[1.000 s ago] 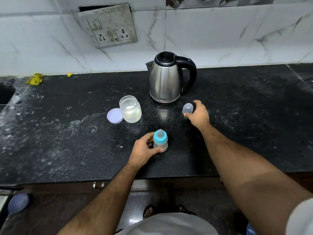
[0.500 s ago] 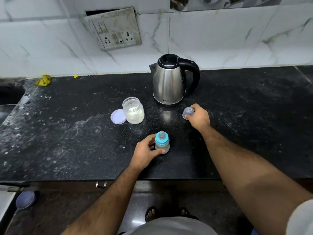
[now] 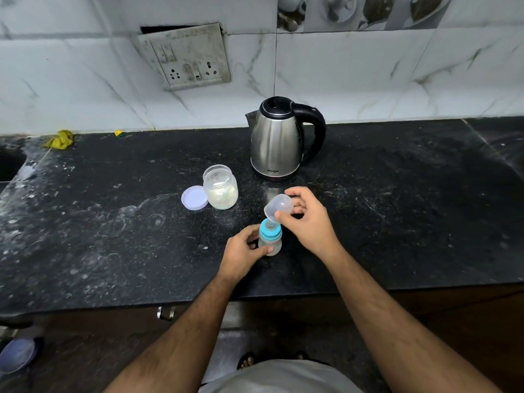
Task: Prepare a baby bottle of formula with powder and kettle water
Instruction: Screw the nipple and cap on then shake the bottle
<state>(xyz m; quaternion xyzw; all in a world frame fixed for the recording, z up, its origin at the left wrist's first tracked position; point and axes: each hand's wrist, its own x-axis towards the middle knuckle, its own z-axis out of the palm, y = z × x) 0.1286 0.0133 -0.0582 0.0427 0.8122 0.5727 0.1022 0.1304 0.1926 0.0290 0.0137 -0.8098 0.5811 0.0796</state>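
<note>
A small baby bottle with a blue collar and teat stands upright on the black counter. My left hand grips its lower body from the left. My right hand pinches the clear dome cap, tilted just above the teat, its open side facing down-left. An open jar of pale powder stands behind and to the left, its white lid lying beside it. The steel kettle with a black handle stands at the back, lid closed.
A wall socket plate hangs on the tiled wall. A yellow crumpled scrap lies at the back left beside a sink edge. The counter's front edge runs just below my wrists; a blue lid lies on the floor.
My right hand lifted the clear cap off the counter near the kettle and brought it left over the bottle's teat. My left hand kept its hold on the bottle.
</note>
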